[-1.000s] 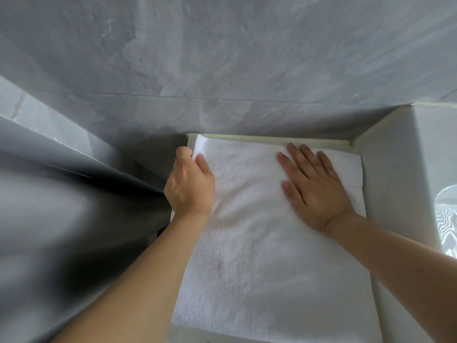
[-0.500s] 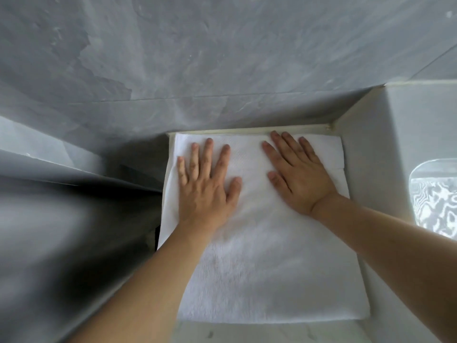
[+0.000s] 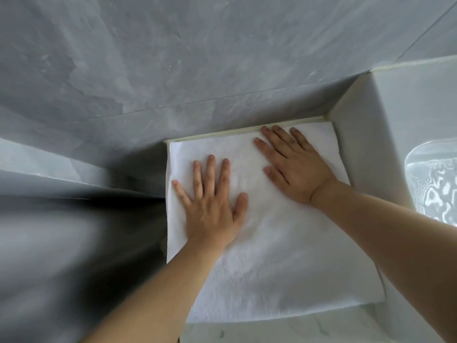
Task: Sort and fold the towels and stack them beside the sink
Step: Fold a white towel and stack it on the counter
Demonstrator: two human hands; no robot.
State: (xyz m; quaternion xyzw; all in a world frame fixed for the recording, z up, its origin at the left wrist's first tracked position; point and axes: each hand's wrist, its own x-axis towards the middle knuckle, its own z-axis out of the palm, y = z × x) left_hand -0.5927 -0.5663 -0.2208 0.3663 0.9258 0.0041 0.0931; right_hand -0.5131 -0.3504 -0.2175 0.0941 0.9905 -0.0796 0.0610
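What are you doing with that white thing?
A person is flattening a folded white towel on a ledge beside the sink. The left hand and the right hand both lie flat on it, fingers straight and spread, pressing down. The towel sits in the corner, its far edge against the grey wall and its right side next to the sink's white side.

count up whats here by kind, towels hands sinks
white folded towel: 1, layers beneath cannot be told
hands: 2, left hand and right hand, both flat on the towel
sink: 1, at the right edge
total: 4
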